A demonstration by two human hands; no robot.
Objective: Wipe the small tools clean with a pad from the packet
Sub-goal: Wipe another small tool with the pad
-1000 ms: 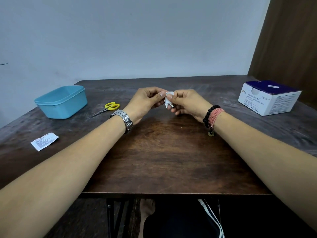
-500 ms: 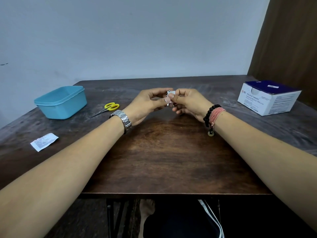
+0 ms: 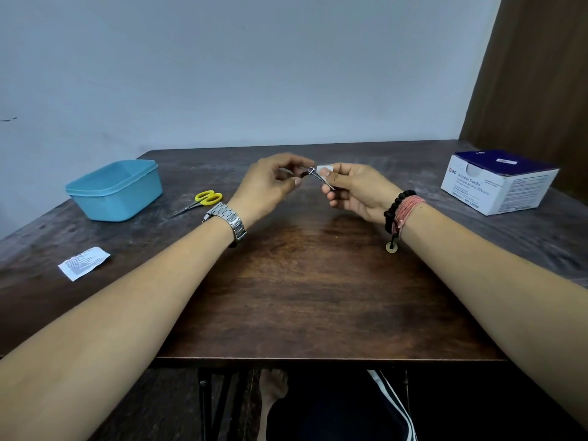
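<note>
Metal showing now between the hands: a thin shiny tool [image 3: 320, 179], possibly a nail clipper or tweezers, too small to tell for sure. A second ago being fully wrapped in the white pad [image 3: 325, 169]; now being uncovered, with the pad pulled back toward the right side. Meaning, probably, one wiping pass just finishing and the tool being turned or checked before the next pass.

Left hand [image 3: 270, 187] pinching the near-left end of the tool with thumb and forefinger, other fingers curled loosely. Right hand [image 3: 356, 189] pinching the pad at the fingertips, and seemingly also supporting the other end of the tool against the fingers; exact contact there not clear. Both hands hovering above the middle of the table [image 3: 302, 297], not resting on it, and now slightly more apart than before.

Lying untouched at the left: yellow scissors [image 3: 203, 200], beside the blue tub [image 3: 116, 189]. Scissors likely waiting as the next tool to wipe. Torn packet [image 3: 83, 263] lying flat near the left edge, already opened. Swab box [image 3: 499, 183] standing at the far right, well apart from the hands.

Judging the task as partly done: first tool nearly clean, scissors not yet started. Risk: such a small tool slipping from a wet pinch.
</note>
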